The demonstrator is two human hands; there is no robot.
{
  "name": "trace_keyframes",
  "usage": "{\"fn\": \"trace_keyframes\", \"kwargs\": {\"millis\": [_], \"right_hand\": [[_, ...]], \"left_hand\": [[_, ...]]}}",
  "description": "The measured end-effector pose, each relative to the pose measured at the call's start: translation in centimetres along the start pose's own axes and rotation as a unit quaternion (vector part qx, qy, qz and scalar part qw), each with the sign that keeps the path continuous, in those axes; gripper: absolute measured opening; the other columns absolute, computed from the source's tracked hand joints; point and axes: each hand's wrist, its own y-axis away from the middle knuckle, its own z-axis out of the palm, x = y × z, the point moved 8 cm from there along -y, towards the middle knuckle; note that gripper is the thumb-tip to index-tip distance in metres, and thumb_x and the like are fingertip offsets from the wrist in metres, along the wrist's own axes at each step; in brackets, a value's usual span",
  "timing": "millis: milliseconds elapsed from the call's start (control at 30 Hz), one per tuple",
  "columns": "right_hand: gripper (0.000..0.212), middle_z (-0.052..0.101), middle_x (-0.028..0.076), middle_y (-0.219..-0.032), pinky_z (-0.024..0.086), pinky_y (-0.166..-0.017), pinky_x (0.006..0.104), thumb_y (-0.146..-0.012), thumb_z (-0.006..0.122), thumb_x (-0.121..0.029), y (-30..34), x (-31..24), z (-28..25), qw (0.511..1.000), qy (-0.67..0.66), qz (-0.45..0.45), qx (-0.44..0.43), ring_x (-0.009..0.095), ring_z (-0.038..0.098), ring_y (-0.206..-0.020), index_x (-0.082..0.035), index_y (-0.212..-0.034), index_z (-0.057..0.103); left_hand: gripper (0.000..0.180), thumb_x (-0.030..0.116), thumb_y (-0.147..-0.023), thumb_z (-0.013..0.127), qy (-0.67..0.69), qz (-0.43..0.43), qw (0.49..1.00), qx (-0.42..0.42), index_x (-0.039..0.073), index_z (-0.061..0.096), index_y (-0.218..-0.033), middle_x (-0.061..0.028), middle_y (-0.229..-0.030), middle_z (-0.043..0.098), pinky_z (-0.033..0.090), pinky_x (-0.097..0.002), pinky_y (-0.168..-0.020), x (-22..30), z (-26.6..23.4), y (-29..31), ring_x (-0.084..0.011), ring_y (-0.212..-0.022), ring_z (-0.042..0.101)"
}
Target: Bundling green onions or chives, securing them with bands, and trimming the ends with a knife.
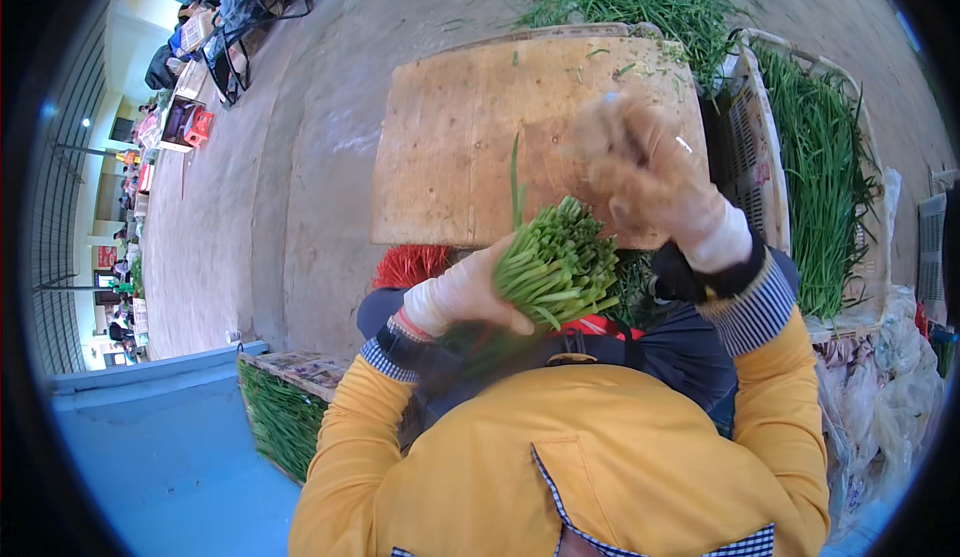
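My left hand [462,292], in a pale glove, is closed around a thick bunch of garlic chives [562,265], their cut stalk ends facing up and right. One long leaf stands up from the bunch. The leafy part below is blurred and partly hidden by my hand and lap. My right hand [652,167], also gloved, is raised over the right side of a wooden board [450,127] and apart from the bunch. Motion smears its fingers, so I cannot tell what they hold. Red strands [412,265] hang at the board's near left edge.
To the right stands a plastic crate [748,137] full of long chives [815,177]. Loose green trimmings [635,2] lie beyond the board. Clear plastic bags [870,407] are at the lower right. More chives [280,417] fill a crate at the lower left, beside a blue surface [170,437].
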Motion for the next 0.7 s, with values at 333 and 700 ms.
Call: {"fn": "trace_keyframes", "kwargs": {"millis": [333,700], "right_hand": [[0.014,0.055,0.009,-0.067,0.044,-0.059,0.0308,-0.068,0.054,0.01,2.7,0.5,5.1,0.944,0.227,-0.008,-0.24,0.02,0.054,-0.062,0.0,-0.076,0.053],[0.01,0.051,0.006,-0.08,0.046,-0.054,0.0262,-0.086,0.049,0.002,0.9,2.3,-4.5,0.993,0.084,0.088,0.009,0.018,0.053,-0.073,-0.007,-0.09,0.049]], "left_hand": [[0.09,-0.004,-0.062,0.075,0.02,-0.038,0.999,-0.032,0.003,0.028,-0.138,-0.0048,-0.13,0.047,0.033,-0.0314,-0.102,-1.7,1.2,-0.9,-0.0138,-0.12,0.042],[0.095,0.004,-0.055,0.087,-0.022,-0.02,0.999,-0.012,0.003,0.035,-0.135,-0.0043,-0.125,0.054,0.036,-0.0311,-0.1,0.0,0.8,-0.9,-0.0122,-0.114,0.047]]}}
